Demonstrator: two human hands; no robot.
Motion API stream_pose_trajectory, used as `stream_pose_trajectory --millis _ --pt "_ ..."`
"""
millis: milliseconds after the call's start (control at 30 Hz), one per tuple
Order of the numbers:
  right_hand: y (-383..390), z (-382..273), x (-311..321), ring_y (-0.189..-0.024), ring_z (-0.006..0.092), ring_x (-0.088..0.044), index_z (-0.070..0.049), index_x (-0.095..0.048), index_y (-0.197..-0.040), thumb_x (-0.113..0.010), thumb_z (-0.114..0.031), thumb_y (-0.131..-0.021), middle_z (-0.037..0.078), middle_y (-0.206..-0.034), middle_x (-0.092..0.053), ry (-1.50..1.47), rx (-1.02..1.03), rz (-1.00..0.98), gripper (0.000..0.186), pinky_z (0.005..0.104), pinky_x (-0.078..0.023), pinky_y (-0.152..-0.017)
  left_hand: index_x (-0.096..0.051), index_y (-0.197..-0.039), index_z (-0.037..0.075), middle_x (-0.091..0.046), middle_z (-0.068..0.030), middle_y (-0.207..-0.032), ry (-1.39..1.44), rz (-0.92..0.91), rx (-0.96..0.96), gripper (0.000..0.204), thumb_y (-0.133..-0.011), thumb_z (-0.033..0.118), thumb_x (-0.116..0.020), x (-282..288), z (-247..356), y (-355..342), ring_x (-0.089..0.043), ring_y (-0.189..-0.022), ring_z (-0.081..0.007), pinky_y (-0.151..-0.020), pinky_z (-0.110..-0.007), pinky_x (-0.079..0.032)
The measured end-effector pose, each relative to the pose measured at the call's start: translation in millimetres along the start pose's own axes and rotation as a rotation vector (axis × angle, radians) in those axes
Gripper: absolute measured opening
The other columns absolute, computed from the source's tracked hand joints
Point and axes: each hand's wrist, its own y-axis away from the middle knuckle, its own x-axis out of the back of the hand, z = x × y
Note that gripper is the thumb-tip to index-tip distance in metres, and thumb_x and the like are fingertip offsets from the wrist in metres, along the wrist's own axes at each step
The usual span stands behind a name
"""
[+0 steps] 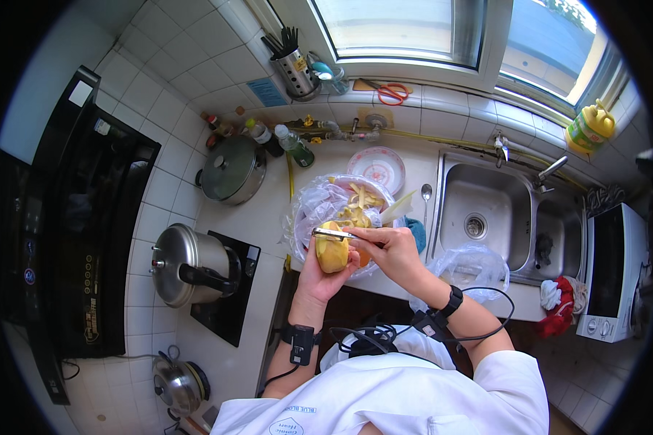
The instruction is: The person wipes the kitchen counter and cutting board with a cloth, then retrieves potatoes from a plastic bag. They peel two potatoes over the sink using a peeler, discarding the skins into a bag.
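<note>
My left hand (318, 279) holds a yellow, partly peeled potato (331, 252) upright over the counter edge. My right hand (384, 246) grips a metal peeler (332, 233) that lies across the top of the potato. Just behind the hands sits a clear plastic bag (315, 206) with yellow peelings (360, 203) piled in it. Both wrists carry black bands with cables.
A double steel sink (479, 206) lies to the right, with a spoon (426, 194) and a patterned plate (376, 167) beside it. A lidded pot (228, 170) and bottles stand at the back left. A pressure cooker (185, 264) sits on a black hob. Another plastic bag (468, 264) lies near my right forearm.
</note>
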Motion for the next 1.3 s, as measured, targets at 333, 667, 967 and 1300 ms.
stream_pose_trajectory --millis 333,667,967,1300 --pt "10.7 -5.9 -2.6 -0.069 0.0268 -0.071 -0.012 -0.08 -0.104 -0.08 -0.02 -0.082 0.014 -0.083 -0.074 0.156 0.114 -0.023 0.023 0.0314 -0.056 -0.064 -0.048 -0.142 0.008 -0.059 -0.0179 -0.13 -0.131 0.037 -0.037 0.066 -0.105 0.06 -0.031 -2.1 4.1 5.1 -0.059 -0.113 -0.0315 -0.093 -0.045 -0.055" --pt "18.0 -9.6 -8.0 -0.064 0.0257 -0.069 -0.015 -0.081 -0.104 -0.08 -0.023 -0.083 0.011 -0.077 -0.072 0.373 0.225 0.028 0.023 0.033 -0.054 -0.059 -0.053 -0.133 0.012 -0.064 -0.0144 -0.115 -0.109 0.001 -0.062 0.058 -0.103 0.059 -0.038 -2.1 1.4 1.4 -0.063 -0.094 -0.0285 -0.072 -0.038 -0.055" --pt "-6.8 31.9 -5.0 -0.062 0.0276 -0.068 -0.023 -0.08 -0.102 -0.073 -0.033 -0.087 0.011 -0.071 -0.069 0.635 0.073 0.146 0.02 0.0396 -0.051 -0.056 -0.052 -0.129 0.01 -0.061 -0.0162 -0.105 -0.222 -0.053 -0.021 0.053 -0.1 0.055 -0.047 -0.6 -12.9 5.4 -0.057 -0.086 -0.0293 -0.064 -0.034 -0.05" --pt "3.2 8.0 -5.0 -0.065 0.0273 -0.07 -0.015 -0.08 -0.104 -0.078 -0.024 -0.084 0.013 -0.08 -0.073 0.138 0.159 0.127 0.022 0.0332 -0.054 -0.059 -0.051 -0.136 0.006 -0.058 -0.0185 -0.126 0.059 -0.023 -0.031 0.055 -0.103 0.049 -0.045 -11.0 -3.2 10.4 -0.06 -0.109 -0.0322 -0.087 -0.041 -0.058"
